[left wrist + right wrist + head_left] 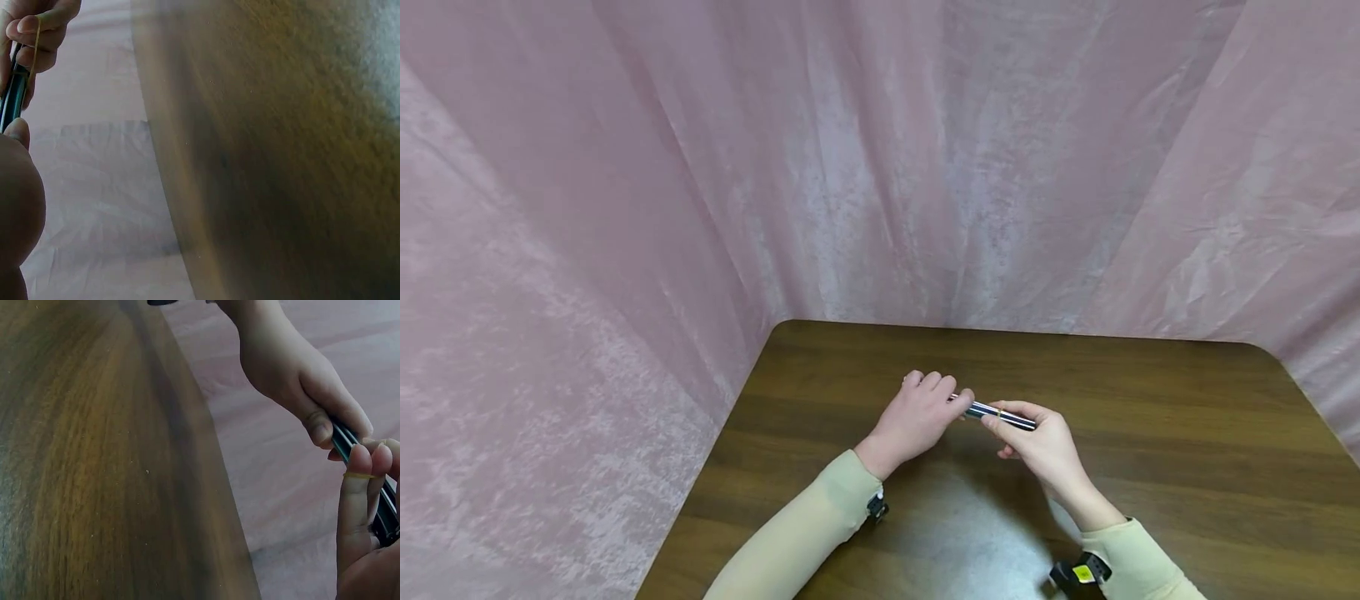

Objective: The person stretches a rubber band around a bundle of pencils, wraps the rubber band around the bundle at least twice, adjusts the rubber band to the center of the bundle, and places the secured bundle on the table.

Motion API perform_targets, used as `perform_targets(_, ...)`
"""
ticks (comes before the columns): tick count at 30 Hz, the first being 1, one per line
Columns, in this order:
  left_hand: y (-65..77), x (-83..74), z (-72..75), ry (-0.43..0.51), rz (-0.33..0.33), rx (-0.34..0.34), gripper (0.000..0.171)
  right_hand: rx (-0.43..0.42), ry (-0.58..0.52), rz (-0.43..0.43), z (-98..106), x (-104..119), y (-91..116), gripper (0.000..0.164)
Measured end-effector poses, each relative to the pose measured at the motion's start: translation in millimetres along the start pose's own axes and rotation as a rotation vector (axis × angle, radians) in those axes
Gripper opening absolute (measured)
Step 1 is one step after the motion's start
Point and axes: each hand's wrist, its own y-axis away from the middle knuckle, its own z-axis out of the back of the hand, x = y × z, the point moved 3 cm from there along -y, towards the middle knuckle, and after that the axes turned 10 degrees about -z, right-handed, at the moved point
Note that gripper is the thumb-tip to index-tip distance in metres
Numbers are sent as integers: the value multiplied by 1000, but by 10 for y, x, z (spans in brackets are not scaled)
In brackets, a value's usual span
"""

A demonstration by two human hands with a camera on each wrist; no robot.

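Both hands meet over the table on a slim bundle of dark, glossy, pen-like sticks with pale stripes. My left hand curls over its far left end, knuckles up, and hides that part. From the other side my right hand pinches the near right end between thumb and fingers. A thin yellow rubber band crosses a right finger in the right wrist view. Seen from the left wrist, the band stretches from the right fingers down beside the dark green bundle.
The brown wooden table has rounded far corners. Pink velvety curtains hang behind it and along its left side. Black wrist cameras sit at both pale green cuffs.
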Motion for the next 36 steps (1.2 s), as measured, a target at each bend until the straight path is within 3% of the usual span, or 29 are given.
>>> perform_targets(9, -29, 33, -83, 64, 0, 22, 33, -3, 47, 35, -17, 0, -47, 41)
perform_targets(13, -70, 90, -88, 102, 37, 58, 33, -24, 30, 69, -12, 27, -66, 43)
perform_targets(20, -129, 149, -52, 191, 106, 93, 31, 12, -10, 140, -3, 57, -96, 42)
perform_targets(32, -167, 156, -23, 260, 144, 74, 30, -55, -226, 226, -97, 75, -106, 35)
perform_targets(36, -151, 181, -14, 320, 188, 85, 30, -106, -166, 278, -102, 51, -70, 39)
